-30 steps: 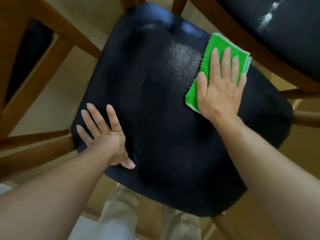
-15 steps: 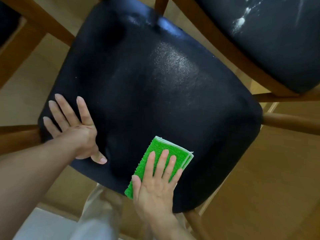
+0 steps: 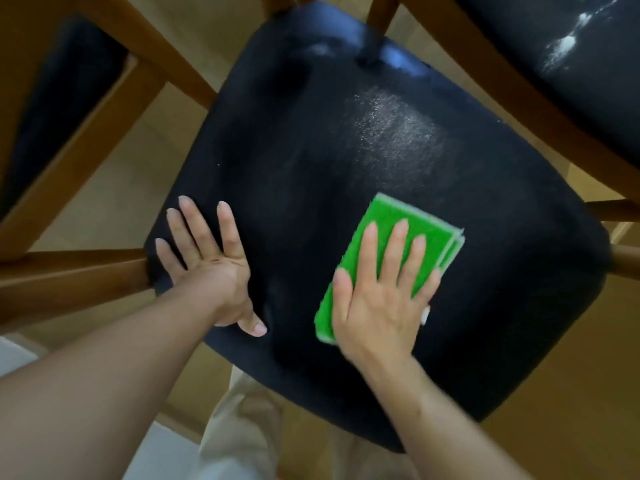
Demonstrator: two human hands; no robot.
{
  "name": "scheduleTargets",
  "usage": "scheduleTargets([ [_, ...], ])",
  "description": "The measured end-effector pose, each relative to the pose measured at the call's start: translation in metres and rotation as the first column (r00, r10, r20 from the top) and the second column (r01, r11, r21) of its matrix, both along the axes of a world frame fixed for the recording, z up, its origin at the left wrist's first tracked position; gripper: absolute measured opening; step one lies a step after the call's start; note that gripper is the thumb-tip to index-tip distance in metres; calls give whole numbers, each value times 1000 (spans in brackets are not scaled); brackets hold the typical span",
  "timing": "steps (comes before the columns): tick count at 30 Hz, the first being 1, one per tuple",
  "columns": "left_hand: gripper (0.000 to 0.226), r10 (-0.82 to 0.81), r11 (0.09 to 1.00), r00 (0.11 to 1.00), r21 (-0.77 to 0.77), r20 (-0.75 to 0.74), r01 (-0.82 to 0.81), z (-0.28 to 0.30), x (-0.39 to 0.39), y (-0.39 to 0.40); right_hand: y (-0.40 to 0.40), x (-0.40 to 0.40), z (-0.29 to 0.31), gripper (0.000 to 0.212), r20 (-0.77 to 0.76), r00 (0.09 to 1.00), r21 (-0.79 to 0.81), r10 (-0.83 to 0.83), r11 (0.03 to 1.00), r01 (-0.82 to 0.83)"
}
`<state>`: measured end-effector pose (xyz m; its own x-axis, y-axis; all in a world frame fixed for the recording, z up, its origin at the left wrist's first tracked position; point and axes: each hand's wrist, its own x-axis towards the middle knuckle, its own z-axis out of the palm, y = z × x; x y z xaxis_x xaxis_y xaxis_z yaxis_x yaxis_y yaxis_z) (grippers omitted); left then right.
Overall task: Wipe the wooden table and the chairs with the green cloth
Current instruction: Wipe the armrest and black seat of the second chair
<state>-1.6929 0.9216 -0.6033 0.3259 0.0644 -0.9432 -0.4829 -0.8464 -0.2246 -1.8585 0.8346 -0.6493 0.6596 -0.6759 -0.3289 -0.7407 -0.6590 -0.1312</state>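
A chair with a black padded seat [image 3: 346,168] on a wooden frame fills the view. The folded green cloth [image 3: 388,230] lies flat on the seat, right of its middle. My right hand [image 3: 381,299] presses on the cloth with straight, spread fingers and covers its near half. My left hand [image 3: 207,265] rests flat on the seat's left edge, fingers spread. A dull greyish patch [image 3: 394,133] shows on the seat beyond the cloth.
A second black chair seat [image 3: 571,64] with white specks stands at the upper right. Wooden chair rails [image 3: 69,271] run at left, and a third dark seat [image 3: 52,116] sits at far left. Light trouser legs [image 3: 242,427] and wood floor lie below.
My right hand has slid the cloth from the seat's near edge up toward its middle right, after an earlier pull down from the far right. My left hand stays on the left edge.
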Motion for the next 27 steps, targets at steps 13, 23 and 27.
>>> scheduleTargets([
  [13, 170, 10, 998, 999, -64, -36, -12, -3, 3, 4, -49, 122, -5, 66, -12, 1000, -104, 15, 994, -16],
  [23, 166, -28, 998, 998, 48, -52, 31, -1, 6, 2, 20, 128, 8, 59, 169, 863, 141, 477, 855, -500],
  [27, 167, -1, 999, 997, 43, -78, 4, 2, 8, -1, -10, 130, 2, 55, 150, 791, 87, 592, 789, -608],
])
